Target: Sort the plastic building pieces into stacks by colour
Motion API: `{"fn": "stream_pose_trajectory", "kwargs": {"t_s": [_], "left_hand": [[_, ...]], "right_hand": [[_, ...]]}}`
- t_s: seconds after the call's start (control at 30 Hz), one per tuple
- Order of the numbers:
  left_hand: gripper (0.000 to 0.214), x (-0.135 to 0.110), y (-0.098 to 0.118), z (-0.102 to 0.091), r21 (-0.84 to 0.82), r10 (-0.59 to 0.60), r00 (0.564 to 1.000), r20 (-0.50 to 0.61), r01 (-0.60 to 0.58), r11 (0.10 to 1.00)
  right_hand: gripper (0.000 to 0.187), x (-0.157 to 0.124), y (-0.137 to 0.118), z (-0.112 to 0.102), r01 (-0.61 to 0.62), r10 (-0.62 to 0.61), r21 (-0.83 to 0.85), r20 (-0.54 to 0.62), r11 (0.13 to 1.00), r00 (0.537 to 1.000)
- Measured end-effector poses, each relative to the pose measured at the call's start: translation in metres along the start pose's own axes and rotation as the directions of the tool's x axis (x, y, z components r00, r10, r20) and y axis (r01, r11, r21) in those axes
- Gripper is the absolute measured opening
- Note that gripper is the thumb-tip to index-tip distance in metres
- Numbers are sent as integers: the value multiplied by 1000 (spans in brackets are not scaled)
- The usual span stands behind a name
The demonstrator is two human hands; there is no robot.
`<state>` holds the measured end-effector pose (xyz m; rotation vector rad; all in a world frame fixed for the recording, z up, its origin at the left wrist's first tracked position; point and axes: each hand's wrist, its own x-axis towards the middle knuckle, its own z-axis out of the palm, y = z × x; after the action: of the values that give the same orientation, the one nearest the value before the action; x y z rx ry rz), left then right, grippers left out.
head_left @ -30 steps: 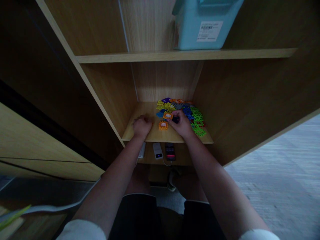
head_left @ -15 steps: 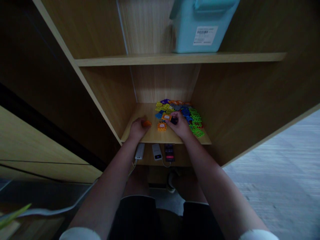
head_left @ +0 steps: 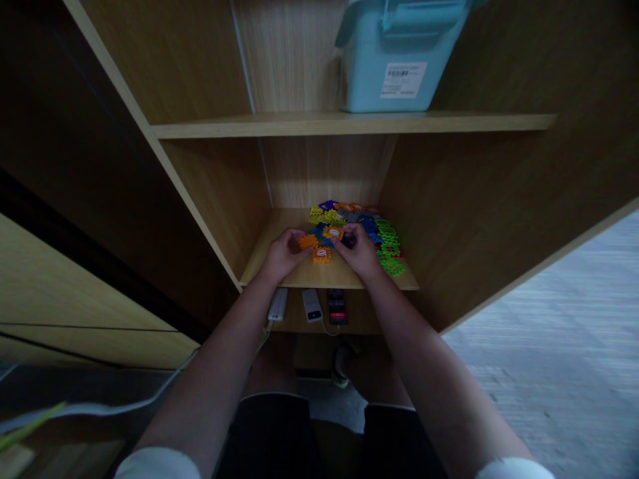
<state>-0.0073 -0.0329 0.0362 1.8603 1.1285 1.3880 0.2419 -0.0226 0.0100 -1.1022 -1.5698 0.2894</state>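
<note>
A heap of small colourful plastic puzzle pieces (head_left: 367, 225) lies on the lower wooden shelf (head_left: 279, 274) of a cabinet. My left hand (head_left: 280, 252) is closed on an orange piece (head_left: 308, 241) at its fingertips. My right hand (head_left: 360, 250) pinches another orange piece (head_left: 333, 233) with a white label, with a dark piece under the fingers. A third orange piece (head_left: 321, 255) lies on the shelf between my two hands.
A light blue plastic box (head_left: 399, 56) with a label stands on the upper shelf (head_left: 349, 123). Below the lower shelf lie two white devices (head_left: 313, 305) with cables and a dark device (head_left: 337, 306). Grey floor lies to the right, dark cabinet panels to the left.
My left hand has moved right along the shelf with an orange piece, closing in on my right hand. The right hand has stayed at the heap.
</note>
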Motion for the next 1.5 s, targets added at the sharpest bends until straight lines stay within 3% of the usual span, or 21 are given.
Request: {"fn": "stream_pose_trajectory", "kwargs": {"t_s": [0.1, 0.3, 0.47, 1.5], "left_hand": [[38, 2, -1, 13, -69, 31, 997, 65, -26, 997], [47, 3, -19, 23, -196, 30, 999, 32, -23, 980], [49, 4, -29, 25, -108, 83, 988, 131, -69, 992], [40, 5, -31, 23, 71, 150, 963, 226, -169, 983]], "right_hand": [[46, 1, 1, 0, -2, 2, 3, -20, 1000, 1000], [46, 2, 4, 1, 11, -11, 6, -21, 1000, 1000], [49, 2, 8, 3, 7, -6, 15, -39, 1000, 999], [47, 2, 7, 2, 12, -11, 15, -18, 1000, 1000]]}}
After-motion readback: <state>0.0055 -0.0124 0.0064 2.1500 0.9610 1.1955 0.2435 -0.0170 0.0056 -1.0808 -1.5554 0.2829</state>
